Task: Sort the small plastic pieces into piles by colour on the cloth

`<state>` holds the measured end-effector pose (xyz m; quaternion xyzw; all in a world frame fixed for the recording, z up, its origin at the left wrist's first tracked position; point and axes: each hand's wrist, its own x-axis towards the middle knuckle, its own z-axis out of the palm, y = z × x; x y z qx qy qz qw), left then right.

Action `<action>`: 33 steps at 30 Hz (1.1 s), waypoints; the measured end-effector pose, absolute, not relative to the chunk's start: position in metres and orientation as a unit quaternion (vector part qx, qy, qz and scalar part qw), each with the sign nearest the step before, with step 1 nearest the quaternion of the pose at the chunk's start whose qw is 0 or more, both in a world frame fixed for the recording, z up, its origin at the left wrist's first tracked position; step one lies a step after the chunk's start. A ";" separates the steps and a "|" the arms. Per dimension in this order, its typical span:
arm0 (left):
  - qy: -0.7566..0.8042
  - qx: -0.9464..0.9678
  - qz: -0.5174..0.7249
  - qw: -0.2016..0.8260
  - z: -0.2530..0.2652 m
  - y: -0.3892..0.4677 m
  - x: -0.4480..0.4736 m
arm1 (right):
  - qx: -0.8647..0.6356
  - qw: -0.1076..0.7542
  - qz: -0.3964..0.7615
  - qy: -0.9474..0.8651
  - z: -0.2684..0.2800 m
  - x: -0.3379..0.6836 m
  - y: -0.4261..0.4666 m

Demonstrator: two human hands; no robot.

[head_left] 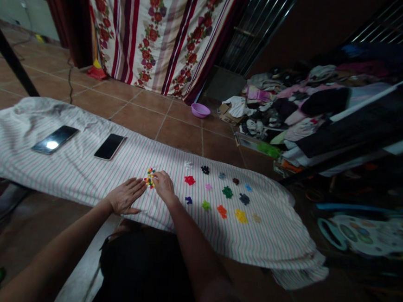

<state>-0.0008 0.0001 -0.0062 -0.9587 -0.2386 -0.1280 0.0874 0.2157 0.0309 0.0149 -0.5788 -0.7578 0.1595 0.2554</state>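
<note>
Mixed coloured beads lie heaped between both hands on the striped worktop. Left hand rests flat and open beside them; right hand curls over the heap, fingertips touching it. Sorted bead piles sit right of the hands.

This is a room in a home. A striped cloth covers a low surface over a brown tiled floor. Beyond the cloth hangs a floral striped curtain; a purple plastic bowl sits at the curtain's foot. Right of the curtain, clothes lie heaped beside metal window bars.
</note>
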 end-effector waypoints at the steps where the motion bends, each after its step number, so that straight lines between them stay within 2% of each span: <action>1: -0.239 -0.959 -0.125 0.087 -0.006 0.000 -0.001 | -0.586 0.254 0.160 -0.753 0.015 0.215 0.032; 8: -0.236 -0.959 -0.133 0.080 -0.005 0.000 -0.001 | -0.605 0.257 0.161 -0.736 0.016 0.213 0.031; 19: -0.235 -0.960 -0.134 0.073 -0.005 0.001 -0.002 | -0.611 0.361 0.196 -0.677 0.001 0.226 0.020; 33: -0.234 -0.958 -0.147 0.078 -0.008 0.000 -0.003 | -0.595 0.369 0.175 -0.693 0.014 0.254 -0.028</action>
